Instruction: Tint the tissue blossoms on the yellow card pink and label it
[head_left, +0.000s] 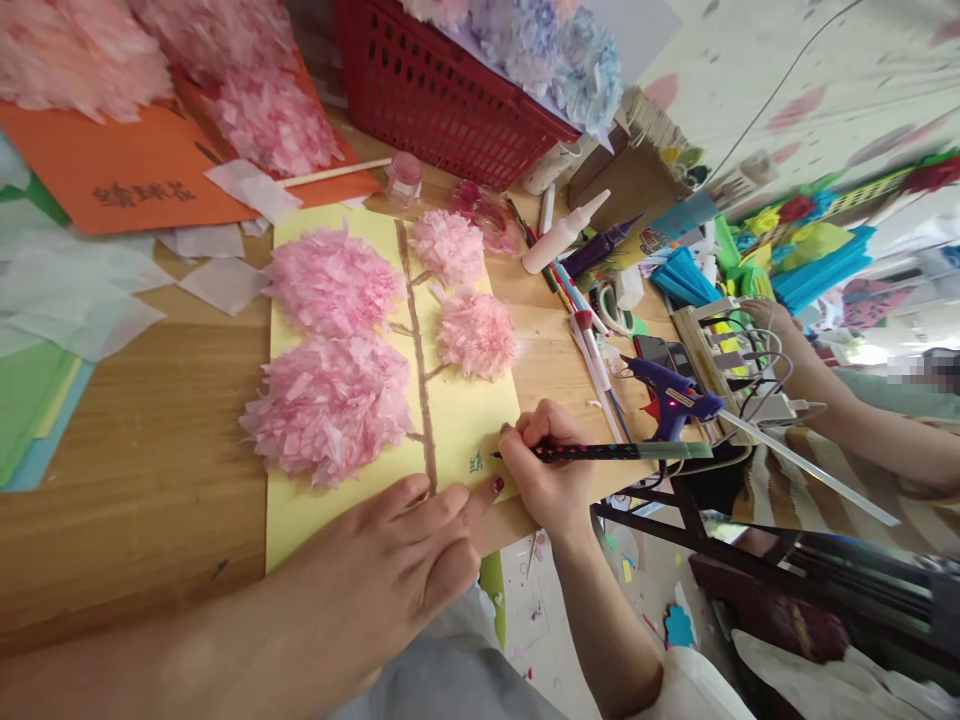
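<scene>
My right hand [551, 465] grips a dark pen [600, 452] with small coloured marks. Its tip is just right of a small green written character [476, 462] on a yellow sheet [469, 410]. Flat over the sheet's lower edge lies my left hand [405, 550], fingers spread, holding nothing. On the sheet are a brown drawn branch [420, 370], two large pink paper flower balls [330, 405] on its left and two smaller ones [476, 335] on its right.
A red basket [450, 105] of paper flowers stands at the back. Orange paper [135, 170] lies back left. A blue glue gun [671, 390], a power strip [727, 350] and brushes sit right. Another person's arm [817, 390] reaches in at far right.
</scene>
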